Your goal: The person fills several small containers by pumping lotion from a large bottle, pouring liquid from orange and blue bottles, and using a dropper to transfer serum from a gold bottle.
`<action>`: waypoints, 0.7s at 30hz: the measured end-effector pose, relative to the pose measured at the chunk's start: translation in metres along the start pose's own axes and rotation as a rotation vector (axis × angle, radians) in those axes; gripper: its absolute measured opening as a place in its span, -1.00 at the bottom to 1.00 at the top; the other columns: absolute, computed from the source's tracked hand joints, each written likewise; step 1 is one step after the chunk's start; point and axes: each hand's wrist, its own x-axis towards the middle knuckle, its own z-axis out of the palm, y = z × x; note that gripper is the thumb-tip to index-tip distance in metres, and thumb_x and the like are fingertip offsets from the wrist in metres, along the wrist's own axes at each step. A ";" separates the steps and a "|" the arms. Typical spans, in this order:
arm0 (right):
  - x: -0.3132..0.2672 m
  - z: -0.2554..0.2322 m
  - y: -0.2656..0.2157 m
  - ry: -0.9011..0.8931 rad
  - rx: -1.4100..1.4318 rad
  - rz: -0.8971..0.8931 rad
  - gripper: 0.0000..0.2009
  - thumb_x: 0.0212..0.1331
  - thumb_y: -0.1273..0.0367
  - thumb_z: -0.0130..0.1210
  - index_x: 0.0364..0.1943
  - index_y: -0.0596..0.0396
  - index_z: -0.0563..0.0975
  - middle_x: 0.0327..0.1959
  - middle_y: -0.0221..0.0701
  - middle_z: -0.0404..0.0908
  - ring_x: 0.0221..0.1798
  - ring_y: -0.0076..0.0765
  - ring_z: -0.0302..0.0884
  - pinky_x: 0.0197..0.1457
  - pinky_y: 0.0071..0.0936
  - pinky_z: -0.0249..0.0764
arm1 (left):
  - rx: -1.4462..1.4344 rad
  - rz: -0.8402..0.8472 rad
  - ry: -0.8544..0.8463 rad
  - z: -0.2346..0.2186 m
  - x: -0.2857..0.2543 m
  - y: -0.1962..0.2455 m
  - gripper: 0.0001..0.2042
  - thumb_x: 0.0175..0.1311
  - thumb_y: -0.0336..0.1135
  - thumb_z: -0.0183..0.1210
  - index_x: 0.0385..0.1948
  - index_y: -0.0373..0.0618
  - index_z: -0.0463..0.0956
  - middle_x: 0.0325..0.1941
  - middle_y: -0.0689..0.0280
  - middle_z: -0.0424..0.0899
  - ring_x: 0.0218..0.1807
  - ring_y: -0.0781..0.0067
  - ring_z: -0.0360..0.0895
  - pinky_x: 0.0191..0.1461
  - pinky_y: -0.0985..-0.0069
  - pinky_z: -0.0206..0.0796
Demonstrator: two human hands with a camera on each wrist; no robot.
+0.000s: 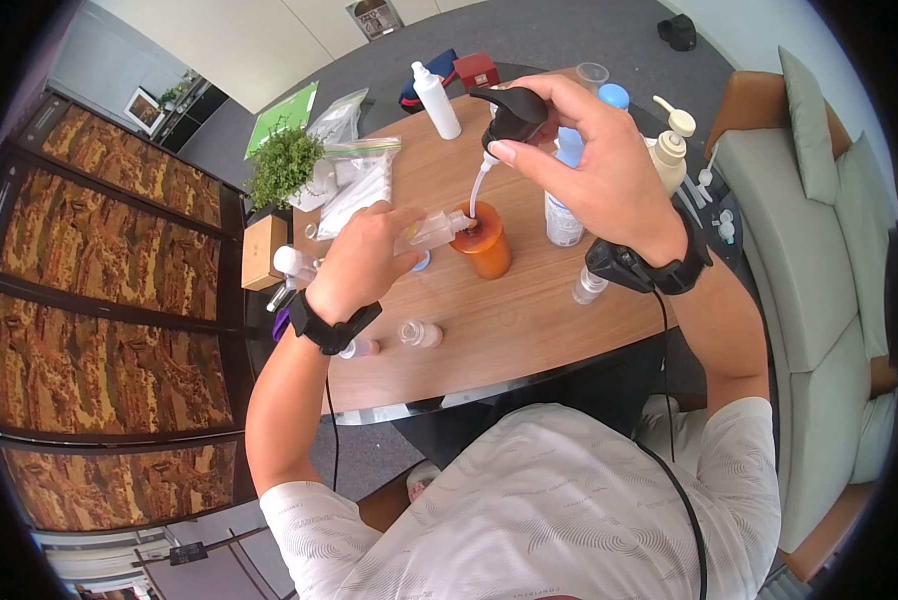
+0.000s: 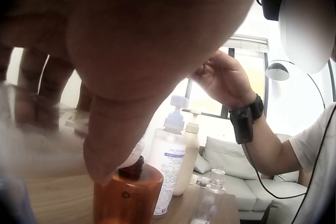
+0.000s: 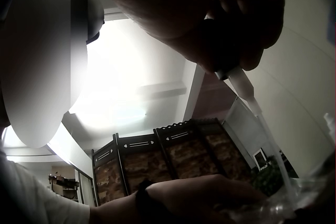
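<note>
My right hand (image 1: 594,165) pinches a black pump head (image 1: 517,113) between thumb and fingers, above the table. Its pale dip tube (image 1: 478,190) hangs down to the mouth of an orange-amber bottle (image 1: 486,250), which stands upright. My left hand (image 1: 361,262) holds a clear bottle (image 1: 431,232) tilted almost flat, its neck at the amber bottle's opening. In the left wrist view the amber bottle (image 2: 127,198) shows a dark threaded neck beside my thumb. The right wrist view shows the tube (image 3: 273,148) reaching down near the clear bottle; whether its end is inside the amber bottle I cannot tell.
Right of the amber bottle stand a labelled pump bottle (image 1: 563,222), a cream pump bottle (image 1: 669,160) and a small clear bottle (image 1: 589,286). A white spray bottle (image 1: 436,103) is behind. Clear bottles (image 1: 420,334) stand near the front edge, a plant (image 1: 283,165) and plastic bags (image 1: 364,180) at left.
</note>
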 end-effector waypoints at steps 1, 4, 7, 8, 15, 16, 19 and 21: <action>0.000 0.000 0.000 0.000 -0.004 -0.002 -0.61 0.22 0.37 0.40 0.08 0.24 0.61 -0.20 -0.28 0.78 -0.17 -0.38 0.77 -0.01 -0.48 0.61 | 0.003 0.001 0.000 0.000 0.000 0.000 -0.51 0.13 -0.38 0.44 0.17 -0.12 0.65 -0.12 0.01 0.69 -0.06 -0.07 0.64 0.07 0.20 0.45; 0.000 0.000 -0.001 -0.006 0.006 0.005 -0.61 0.22 0.37 0.40 0.09 0.24 0.61 -0.20 -0.28 0.78 -0.17 -0.37 0.78 -0.01 -0.48 0.61 | 0.008 -0.003 -0.011 -0.002 0.000 0.001 -0.51 0.12 -0.37 0.44 0.17 -0.13 0.66 -0.13 0.01 0.69 -0.07 -0.07 0.64 0.07 0.20 0.45; 0.000 -0.001 -0.001 -0.010 -0.001 0.005 -0.62 0.23 0.38 0.40 0.09 0.24 0.61 -0.20 -0.28 0.78 -0.17 -0.37 0.77 -0.02 -0.48 0.61 | 0.001 0.011 -0.002 -0.001 0.001 0.000 -0.51 0.12 -0.37 0.45 0.17 -0.13 0.66 -0.13 0.01 0.69 -0.07 -0.08 0.64 0.07 0.20 0.45; 0.000 -0.001 -0.001 -0.009 0.004 0.006 -0.62 0.22 0.38 0.40 0.09 0.24 0.61 -0.20 -0.28 0.78 -0.17 -0.38 0.77 -0.02 -0.48 0.61 | 0.003 0.008 -0.006 -0.002 0.001 0.000 -0.51 0.12 -0.37 0.45 0.17 -0.13 0.66 -0.13 0.01 0.69 -0.06 -0.08 0.64 0.07 0.19 0.45; -0.001 0.000 0.000 0.003 0.011 0.002 -0.61 0.22 0.38 0.41 0.08 0.25 0.61 -0.21 -0.27 0.78 -0.17 -0.38 0.77 -0.02 -0.48 0.61 | 0.028 0.020 -0.011 -0.002 0.002 -0.002 -0.51 0.12 -0.35 0.46 0.16 -0.13 0.66 -0.09 0.00 0.71 -0.02 -0.09 0.65 0.10 0.19 0.46; -0.001 0.000 0.000 0.004 0.010 0.001 -0.61 0.21 0.38 0.41 0.08 0.25 0.61 -0.21 -0.27 0.78 -0.17 -0.38 0.77 -0.02 -0.48 0.61 | 0.030 0.022 -0.011 -0.002 0.003 -0.002 -0.51 0.12 -0.35 0.46 0.16 -0.13 0.66 -0.08 0.00 0.71 -0.01 -0.09 0.65 0.10 0.19 0.46; -0.001 -0.001 -0.001 0.007 -0.004 -0.008 -0.61 0.22 0.38 0.41 0.08 0.25 0.61 -0.21 -0.27 0.77 -0.17 -0.38 0.77 -0.02 -0.48 0.61 | 0.035 0.032 -0.008 -0.002 0.003 -0.002 -0.50 0.12 -0.35 0.47 0.16 -0.12 0.66 -0.08 0.01 0.71 -0.01 -0.08 0.65 0.10 0.19 0.46; -0.001 -0.001 -0.001 0.005 -0.008 -0.005 -0.61 0.22 0.37 0.41 0.08 0.25 0.61 -0.20 -0.27 0.77 -0.17 -0.38 0.77 -0.02 -0.49 0.61 | 0.039 0.026 -0.016 -0.003 0.003 -0.001 -0.51 0.12 -0.34 0.47 0.16 -0.12 0.66 -0.09 0.01 0.71 -0.02 -0.08 0.65 0.10 0.19 0.46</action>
